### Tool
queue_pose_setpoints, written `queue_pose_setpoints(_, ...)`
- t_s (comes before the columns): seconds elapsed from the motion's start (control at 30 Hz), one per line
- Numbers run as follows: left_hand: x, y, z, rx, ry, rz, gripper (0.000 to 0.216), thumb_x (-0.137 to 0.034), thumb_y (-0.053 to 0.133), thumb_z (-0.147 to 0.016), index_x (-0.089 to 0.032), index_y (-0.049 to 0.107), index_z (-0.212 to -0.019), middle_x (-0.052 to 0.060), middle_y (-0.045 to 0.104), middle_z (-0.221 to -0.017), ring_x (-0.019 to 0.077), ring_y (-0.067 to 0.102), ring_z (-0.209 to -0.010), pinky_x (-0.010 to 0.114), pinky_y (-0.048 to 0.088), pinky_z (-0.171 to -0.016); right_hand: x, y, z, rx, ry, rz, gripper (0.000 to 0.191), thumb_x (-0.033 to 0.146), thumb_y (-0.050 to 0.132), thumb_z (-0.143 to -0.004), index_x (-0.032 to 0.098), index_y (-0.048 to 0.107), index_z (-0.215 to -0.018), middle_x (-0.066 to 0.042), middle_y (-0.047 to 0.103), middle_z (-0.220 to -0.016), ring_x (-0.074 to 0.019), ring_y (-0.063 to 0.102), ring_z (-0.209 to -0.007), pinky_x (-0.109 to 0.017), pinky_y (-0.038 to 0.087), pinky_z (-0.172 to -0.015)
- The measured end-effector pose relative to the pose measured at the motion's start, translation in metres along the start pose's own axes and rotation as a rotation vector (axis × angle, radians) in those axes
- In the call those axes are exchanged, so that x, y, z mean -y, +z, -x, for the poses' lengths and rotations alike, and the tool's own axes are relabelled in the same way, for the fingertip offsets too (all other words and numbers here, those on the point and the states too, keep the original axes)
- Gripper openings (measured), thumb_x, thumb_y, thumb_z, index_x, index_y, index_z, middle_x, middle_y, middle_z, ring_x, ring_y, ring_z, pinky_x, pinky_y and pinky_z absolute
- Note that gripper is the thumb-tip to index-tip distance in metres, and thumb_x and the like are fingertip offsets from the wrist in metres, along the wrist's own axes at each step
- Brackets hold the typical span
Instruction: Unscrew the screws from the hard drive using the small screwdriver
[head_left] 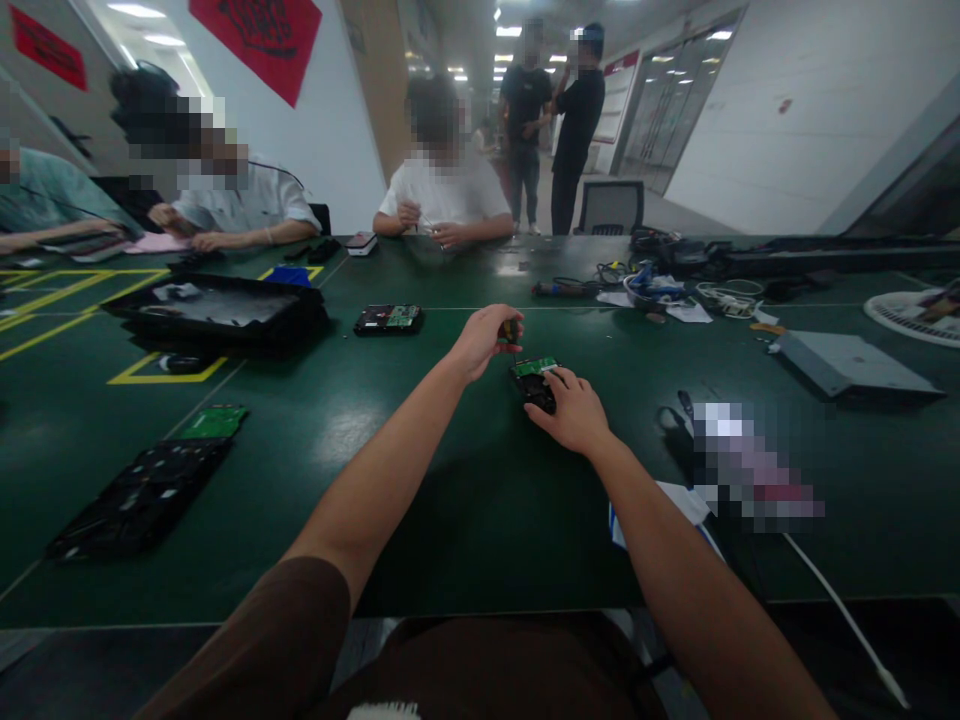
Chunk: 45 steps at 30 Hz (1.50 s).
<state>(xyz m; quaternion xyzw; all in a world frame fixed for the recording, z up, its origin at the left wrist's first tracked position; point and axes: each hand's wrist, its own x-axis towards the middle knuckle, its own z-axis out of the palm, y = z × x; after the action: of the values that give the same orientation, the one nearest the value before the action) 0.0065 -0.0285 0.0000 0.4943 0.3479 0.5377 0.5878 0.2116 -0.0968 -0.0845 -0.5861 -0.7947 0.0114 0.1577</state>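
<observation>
In the head view, my left hand (480, 345) is closed round a small screwdriver (511, 330) with a dark and yellowish handle. Its tip points down at a black device with a green circuit board (534, 367); whether it touches a screw is too small to tell. My right hand (576, 412) grips the near right side of this device, thumb at the near edge and fingers over the board. The device lies on the green table (450, 480), partly hidden by these fingers.
A similar black device (388, 319) lies farther left, and a larger black unit with a green board (150, 480) is at near left. Around them are a black tray (217, 305), a grey metal box (855, 362), cables (652, 288) and a white cable (840, 605). Several people sit or stand beyond.
</observation>
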Motion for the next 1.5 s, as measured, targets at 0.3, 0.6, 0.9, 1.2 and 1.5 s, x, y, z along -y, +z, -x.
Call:
queue_pose_setpoints(0.3,-0.0024,0.0024,0.0021,-0.042,0.066,-0.099,0.021,-0.037,0.065,-0.081,-0.016,0.069,-0.082,0.008,0.067,-0.092,0.018,0.064,-0.085,0.026,0.057,-0.063,0.0023,-0.0019,0.0008,0.004,0.012,-0.003,0.079,0.072,0.051,-0.093,0.023,0.049,-0.154,-0.013,0.043,-0.162,-0.0421,0.049,-0.134,-0.056,0.043,-0.11)
queue_pose_setpoints(0.6,-0.0044,0.0069,0.0067,0.057,-0.035,-0.004,0.023,-0.037,0.068,-0.084,-0.017,0.064,-0.095,0.01,0.073,-0.094,0.0203,0.069,-0.088,0.029,0.058,-0.064,0.0041,-0.0034,0.0012,-0.009,0.009,-0.002,0.077,0.07,0.051,-0.094,0.02,0.051,-0.153,-0.013,0.043,-0.163,-0.0424,0.051,-0.132,-0.056,0.045,-0.108)
queue_pose_setpoints(0.9,-0.0082,0.0035,0.0056,-0.032,0.066,-0.141,0.019,-0.035,0.067,-0.083,-0.017,0.071,-0.085,0.008,0.068,-0.09,0.017,0.064,-0.081,0.023,0.05,-0.055,0.0018,-0.001,0.0006,0.002,0.008,0.007,0.078,0.072,0.049,-0.094,0.022,0.049,-0.154,-0.013,0.042,-0.163,-0.0424,0.049,-0.135,-0.055,0.044,-0.109)
queue_pose_setpoints(1.2,-0.005,0.0056,0.0045,-0.06,0.05,-0.019,0.014,-0.032,0.065,-0.084,-0.018,0.064,-0.085,0.006,0.069,-0.087,0.017,0.065,-0.081,0.028,0.057,-0.064,0.0034,-0.0037,0.0011,0.0,0.007,0.002,0.078,0.071,0.05,-0.094,0.02,0.051,-0.153,-0.014,0.042,-0.163,-0.0437,0.05,-0.134,-0.057,0.045,-0.108)
queue_pose_setpoints(1.5,-0.0074,0.0057,0.0075,0.046,-0.009,-0.021,0.02,-0.034,0.065,-0.085,-0.018,0.067,-0.098,0.008,0.073,-0.089,0.0182,0.069,-0.082,0.025,0.053,-0.061,0.0062,-0.0042,0.0019,-0.013,0.014,0.005,0.075,0.067,0.052,-0.094,0.022,0.051,-0.153,-0.013,0.044,-0.162,-0.0433,0.051,-0.132,-0.057,0.045,-0.108)
